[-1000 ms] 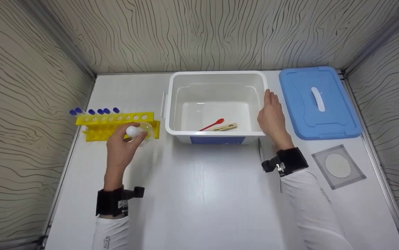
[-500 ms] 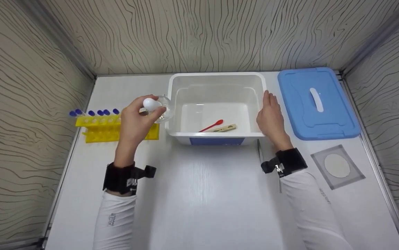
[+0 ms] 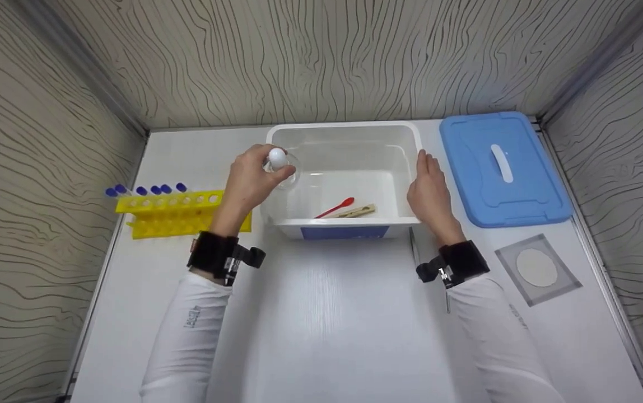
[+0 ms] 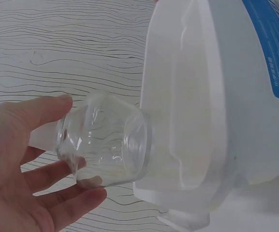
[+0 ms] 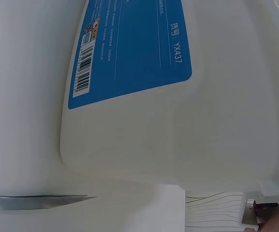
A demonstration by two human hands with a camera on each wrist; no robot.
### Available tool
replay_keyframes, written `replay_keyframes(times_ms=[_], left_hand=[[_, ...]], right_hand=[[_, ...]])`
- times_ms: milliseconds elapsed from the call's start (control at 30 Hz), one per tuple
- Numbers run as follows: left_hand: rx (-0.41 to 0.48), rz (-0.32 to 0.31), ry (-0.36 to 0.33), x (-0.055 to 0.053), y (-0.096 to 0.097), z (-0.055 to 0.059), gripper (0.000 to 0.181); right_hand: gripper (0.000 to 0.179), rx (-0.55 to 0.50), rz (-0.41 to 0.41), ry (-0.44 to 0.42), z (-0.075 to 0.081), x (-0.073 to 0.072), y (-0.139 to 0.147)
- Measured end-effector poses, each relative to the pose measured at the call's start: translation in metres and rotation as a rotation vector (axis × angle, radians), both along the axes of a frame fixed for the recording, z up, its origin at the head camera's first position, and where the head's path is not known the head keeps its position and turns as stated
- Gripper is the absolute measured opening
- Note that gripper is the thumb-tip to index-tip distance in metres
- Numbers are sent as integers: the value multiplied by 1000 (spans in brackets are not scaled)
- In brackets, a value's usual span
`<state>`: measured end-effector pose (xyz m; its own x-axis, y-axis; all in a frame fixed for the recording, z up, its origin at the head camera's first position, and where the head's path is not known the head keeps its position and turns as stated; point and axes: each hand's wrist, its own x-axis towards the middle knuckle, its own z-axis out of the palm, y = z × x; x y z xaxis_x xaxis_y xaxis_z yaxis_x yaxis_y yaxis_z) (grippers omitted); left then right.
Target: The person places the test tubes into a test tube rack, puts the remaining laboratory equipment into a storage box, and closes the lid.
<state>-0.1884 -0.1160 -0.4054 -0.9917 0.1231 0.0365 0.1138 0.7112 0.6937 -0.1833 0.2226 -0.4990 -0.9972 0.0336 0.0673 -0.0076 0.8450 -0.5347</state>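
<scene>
My left hand grips a clear glass alcohol lamp by its neck, just below the white cap. In the head view the lamp overlaps the left rim of the white plastic tub; its glass base faces the tub opening in the left wrist view. With fingers straight, my right hand rests along the tub's right rim. Inside the tub lie a red spoon and a wooden test tube clamp.
A yellow rack holding several blue-capped test tubes stands left of the tub. On the right lie the blue lid and a wire gauze square. Metal tweezers lie by the tub's front right corner.
My left hand has carried the alcohol lamp up from the rack's right end, rightward to the tub's left rim. My right hand stays at the right rim.
</scene>
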Motion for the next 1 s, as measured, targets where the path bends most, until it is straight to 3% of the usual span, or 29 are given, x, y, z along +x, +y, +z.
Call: replay_keyframes(times_ms=[267, 433, 767, 1000], left_hand=[[-91, -75, -66, -19, 14, -13, 42], [-182, -91, -107, -29, 21, -20, 46], [-392, -142, -110, -42, 27, -28, 43], [-446, -169, -168, -48, 31, -35, 46]], right_hand=[[60, 15, 9, -18, 1, 2, -1], [59, 24, 12, -12, 3, 1, -2], [60, 39, 10, -30, 5, -1, -2], [60, 38, 7, -25, 4, 0, -1]])
